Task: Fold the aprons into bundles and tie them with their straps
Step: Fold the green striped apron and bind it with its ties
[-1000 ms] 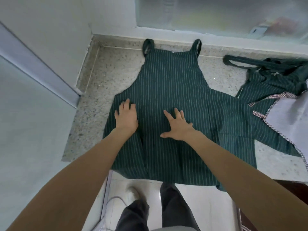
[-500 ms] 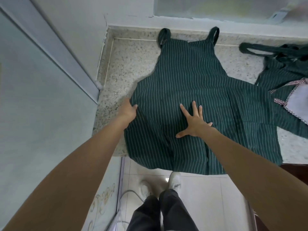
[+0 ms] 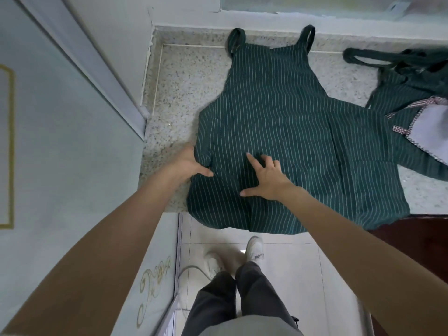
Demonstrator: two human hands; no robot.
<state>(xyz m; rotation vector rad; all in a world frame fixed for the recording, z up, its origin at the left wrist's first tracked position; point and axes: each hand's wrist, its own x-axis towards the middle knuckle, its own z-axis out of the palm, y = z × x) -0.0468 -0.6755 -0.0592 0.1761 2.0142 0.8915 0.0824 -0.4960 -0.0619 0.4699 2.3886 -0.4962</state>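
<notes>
We see a dark green striped apron [image 3: 278,132] spread flat on a speckled stone counter [image 3: 184,93], bib at the far end against the white wall ledge, skirt toward us with its near hem hanging over the counter's near edge. Its two neck strap loops [image 3: 236,38] lie at the far end, touching the base of the ledge. Our left hand [image 3: 186,163] is at the apron's left edge, about halfway along the skirt; its fingers go under the cloth and are hidden, the thumb lies on top, so it pinches the left edge, which is bunched and slightly turned in there. Our right hand [image 3: 266,177] rests on top of the skirt just right of the left hand, palm down, thumb stretched toward the near side, index finger pointing far, the other fingers somewhat bent against the cloth; it holds nothing and presses the fabric. The two hands are near each other, with a fold of cloth between them. At the far right lies a second green striped apron [image 3: 397,93], crumpled, its strap loop [image 3: 358,58] open on the counter, overlapping the first apron's right side. A pale cloth with checked trim [image 3: 426,127] lies on it at the right frame edge. Below the counter we see tiled floor, dark trousers [image 3: 232,299] and white shoes [image 3: 254,248].
</notes>
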